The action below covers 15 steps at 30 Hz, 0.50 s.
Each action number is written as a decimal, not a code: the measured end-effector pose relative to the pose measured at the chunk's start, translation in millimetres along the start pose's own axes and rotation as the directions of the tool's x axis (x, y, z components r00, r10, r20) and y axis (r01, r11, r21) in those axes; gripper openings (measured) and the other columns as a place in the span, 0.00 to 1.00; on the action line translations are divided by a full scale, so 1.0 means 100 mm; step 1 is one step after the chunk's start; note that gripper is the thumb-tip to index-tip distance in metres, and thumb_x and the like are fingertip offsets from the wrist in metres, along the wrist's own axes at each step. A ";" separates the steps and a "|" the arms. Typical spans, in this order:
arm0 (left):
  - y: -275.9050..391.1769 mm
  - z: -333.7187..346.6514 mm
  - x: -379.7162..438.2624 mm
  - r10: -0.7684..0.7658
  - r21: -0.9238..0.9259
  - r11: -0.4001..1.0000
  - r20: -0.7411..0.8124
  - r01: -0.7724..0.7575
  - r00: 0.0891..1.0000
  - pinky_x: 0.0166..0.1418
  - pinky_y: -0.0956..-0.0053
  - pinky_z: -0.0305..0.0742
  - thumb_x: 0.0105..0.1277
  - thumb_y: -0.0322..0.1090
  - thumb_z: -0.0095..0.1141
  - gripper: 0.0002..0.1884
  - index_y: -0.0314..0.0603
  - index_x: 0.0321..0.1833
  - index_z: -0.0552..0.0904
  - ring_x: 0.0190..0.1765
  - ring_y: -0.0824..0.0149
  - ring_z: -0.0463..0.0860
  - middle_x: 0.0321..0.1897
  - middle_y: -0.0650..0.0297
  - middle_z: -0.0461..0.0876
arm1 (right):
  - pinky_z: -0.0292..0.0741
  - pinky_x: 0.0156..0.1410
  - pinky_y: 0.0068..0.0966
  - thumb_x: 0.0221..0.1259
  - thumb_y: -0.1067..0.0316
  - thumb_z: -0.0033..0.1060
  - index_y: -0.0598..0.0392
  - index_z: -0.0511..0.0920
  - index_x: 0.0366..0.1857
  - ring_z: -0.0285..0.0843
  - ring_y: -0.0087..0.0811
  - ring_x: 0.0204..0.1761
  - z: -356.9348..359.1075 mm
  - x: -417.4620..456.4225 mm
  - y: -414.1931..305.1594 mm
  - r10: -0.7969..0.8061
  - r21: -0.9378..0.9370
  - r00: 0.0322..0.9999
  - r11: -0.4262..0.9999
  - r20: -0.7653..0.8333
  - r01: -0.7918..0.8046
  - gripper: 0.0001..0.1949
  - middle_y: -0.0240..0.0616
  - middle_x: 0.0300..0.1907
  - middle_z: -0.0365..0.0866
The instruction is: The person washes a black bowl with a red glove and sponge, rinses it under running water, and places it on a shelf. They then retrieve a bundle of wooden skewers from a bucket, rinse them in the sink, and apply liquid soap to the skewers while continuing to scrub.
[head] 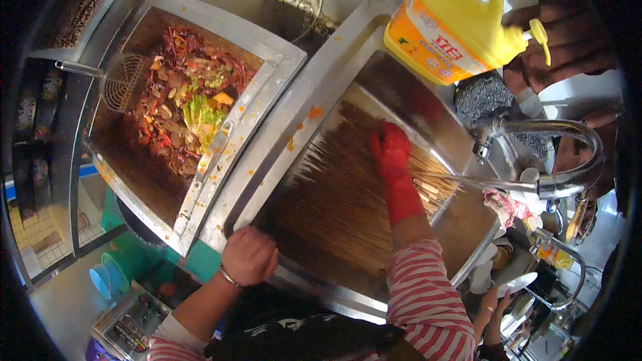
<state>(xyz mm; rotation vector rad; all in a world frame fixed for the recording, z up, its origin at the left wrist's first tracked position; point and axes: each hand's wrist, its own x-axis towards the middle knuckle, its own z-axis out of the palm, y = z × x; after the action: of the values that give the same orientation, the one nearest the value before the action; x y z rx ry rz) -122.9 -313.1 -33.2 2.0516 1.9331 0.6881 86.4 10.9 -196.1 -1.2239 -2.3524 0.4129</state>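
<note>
My right hand (392, 153), in a red rubber glove, rests on wooden skewers (346, 190) spread in dark water in a steel sink (296, 140). Whether its fingers grip any of them, I cannot tell. Water runs from a curved chrome faucet (599, 150) across my right wrist onto the paler skewer ends. Bare, with a bracelet at the wrist, my left hand (250, 255) lies at the sink's near left corner, its fingers loosely curled and slightly blurred; what is under them is hidden.
Left of the sink, a steel basin (241, 110) holds food scraps and a wire strainer (123, 82). A yellow detergent jug (446, 25) stands at the far right corner beside metal scouring pads (484, 96). At lower right, another person's hands hold a white plate (518, 283).
</note>
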 end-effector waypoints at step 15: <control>0.02 -0.03 0.03 -0.034 -0.024 0.999 0.024 0.035 0.999 0.51 0.63 0.75 0.49 0.30 0.64 0.08 0.41 0.33 0.82 0.39 0.58 0.81 0.34 0.61 0.82 | 0.64 0.67 0.51 0.55 0.55 0.64 0.58 0.76 0.55 0.70 0.57 0.61 0.10 -0.16 -0.35 0.092 -0.069 0.993 0.994 0.080 -0.087 0.25 0.52 0.58 0.76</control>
<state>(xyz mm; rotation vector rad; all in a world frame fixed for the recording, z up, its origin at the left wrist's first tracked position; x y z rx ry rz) -122.9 -310.5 -28.9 1.9985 1.9333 0.6736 65.4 -22.9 -192.5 -1.3716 -2.4040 0.4264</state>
